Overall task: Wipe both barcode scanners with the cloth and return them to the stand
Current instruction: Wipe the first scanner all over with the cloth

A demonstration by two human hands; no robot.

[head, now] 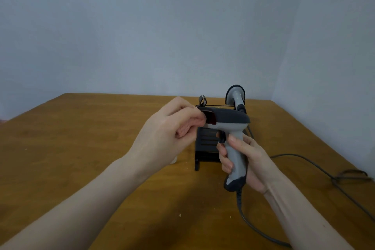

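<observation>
My right hand (241,160) grips the handle of a grey and dark barcode scanner (229,122) and holds it upright above the table, its red window facing left. My left hand (172,126) is at the scanner's front: the thumb lies on the top edge and the curled fingers sit against the window. No cloth shows in that hand. A small white thing (173,160) peeks out from under my left wrist on the table. Behind the held scanner stands the black stand (205,148). A second grey scanner (236,95) sits at the back, head up.
The wooden table (81,148) runs to a pale wall at the back and right. The held scanner's cable (243,215) hangs down toward the near edge. Another dark cable (316,166) loops across the right side of the table. Small crumbs lie near the front.
</observation>
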